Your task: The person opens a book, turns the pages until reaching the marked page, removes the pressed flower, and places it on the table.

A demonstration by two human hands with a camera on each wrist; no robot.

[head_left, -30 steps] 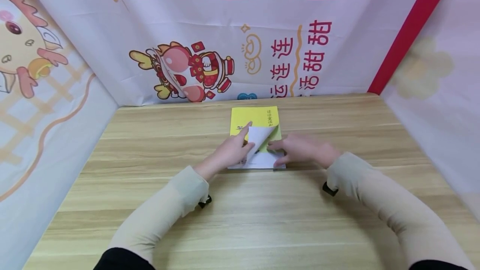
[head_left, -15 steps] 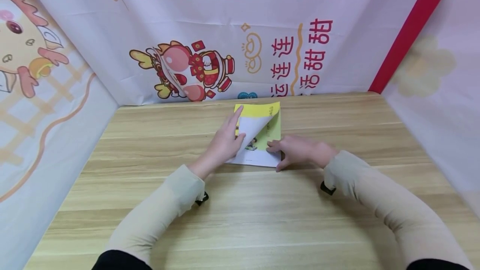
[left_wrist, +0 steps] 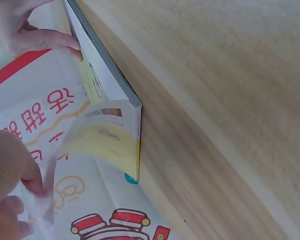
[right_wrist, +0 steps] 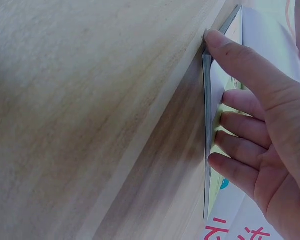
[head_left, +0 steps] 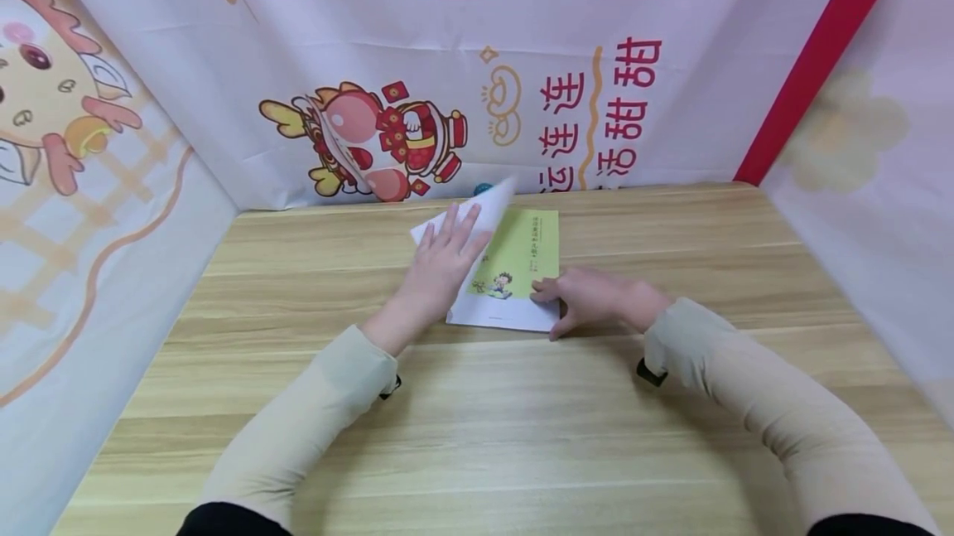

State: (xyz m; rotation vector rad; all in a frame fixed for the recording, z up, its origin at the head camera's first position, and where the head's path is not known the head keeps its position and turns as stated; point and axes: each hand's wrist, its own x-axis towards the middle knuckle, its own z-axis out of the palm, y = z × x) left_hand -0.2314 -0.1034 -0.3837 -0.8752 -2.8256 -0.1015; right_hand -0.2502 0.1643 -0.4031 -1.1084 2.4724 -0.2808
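Note:
A thin book (head_left: 517, 258) lies on the wooden table (head_left: 477, 428), showing a green title page with a small cartoon figure. My left hand (head_left: 440, 263) lies with straight fingers on the white inside of the yellow cover (head_left: 488, 206), pushing it over to the left. In the left wrist view the cover (left_wrist: 107, 135) stands bent above the book's spine (left_wrist: 107, 70), beside the left hand (left_wrist: 7, 185). My right hand (head_left: 589, 296) presses on the book's lower right corner. In the right wrist view the right hand (right_wrist: 260, 125) has its fingers flat on the page and its thumb against the book's edge (right_wrist: 208, 125).
Printed cloth banners (head_left: 447, 64) with cartoon figures and red characters wall the table at the back, left and right. The book lies near the back edge. Bare wood stretches between the book and me.
My left hand has swept the cover up and over to the left, uncovering the green title page. The right hand has stayed on the lower right corner.

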